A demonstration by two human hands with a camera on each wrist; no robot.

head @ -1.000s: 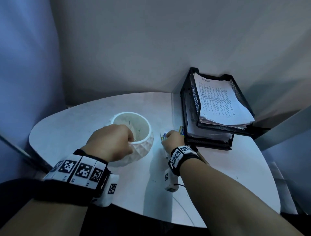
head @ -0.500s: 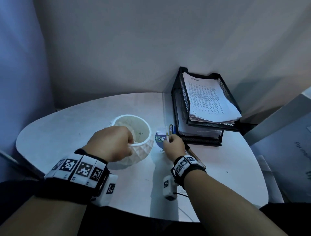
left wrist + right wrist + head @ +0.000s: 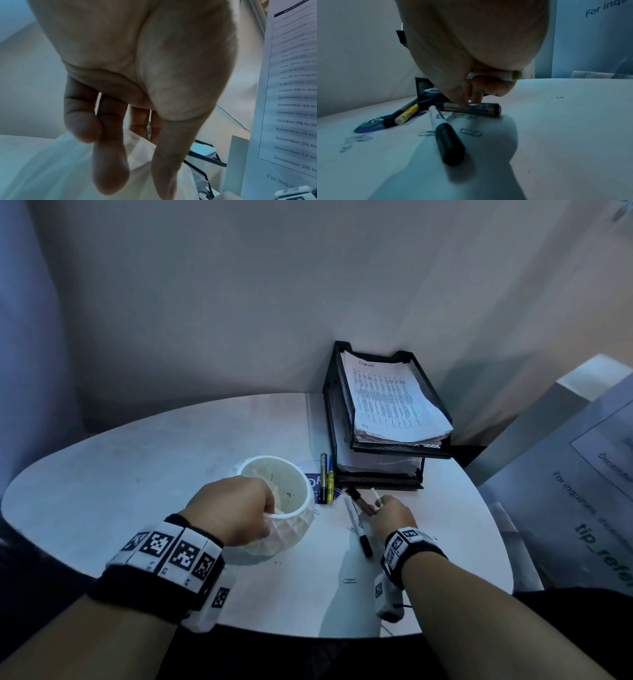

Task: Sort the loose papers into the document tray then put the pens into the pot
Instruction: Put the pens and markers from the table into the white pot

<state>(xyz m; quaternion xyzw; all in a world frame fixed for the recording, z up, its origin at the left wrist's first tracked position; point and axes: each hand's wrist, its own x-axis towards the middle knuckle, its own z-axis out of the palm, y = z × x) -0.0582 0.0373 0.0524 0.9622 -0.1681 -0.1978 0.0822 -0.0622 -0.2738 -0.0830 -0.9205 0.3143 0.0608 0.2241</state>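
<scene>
My left hand (image 3: pixel 269 517) grips the near rim of the white faceted pot (image 3: pixel 291 529), fingers inside and thumb outside; the left wrist view shows the same hold (image 3: pixel 137 169). My right hand (image 3: pixel 378 505) is in front of the black document tray (image 3: pixel 330 405), which holds stacked papers (image 3: pixel 387 398). It holds a white pen (image 3: pixel 494 75) in the curled fingers, while thumb and forefinger tips touch a brown marker (image 3: pixel 481 108) lying on the table. A white marker with a black cap (image 3: pixel 358 525) lies beside it. A black pen (image 3: pixel 323 477) and a yellow pen (image 3: pixel 331 482) lie left of the tray.
Paper clips (image 3: pixel 471 132) are scattered on the white round table (image 3: pixel 137 460), and one lies near my right wrist (image 3: pixel 349 580). A blue card (image 3: pixel 313 482) sits under the two pens. A printed board (image 3: pixel 582 491) stands at the right; walls close in behind.
My right hand has moved right, from the pens on the blue card to the brown marker in front of the tray. The left hand has stayed on the pot rim.
</scene>
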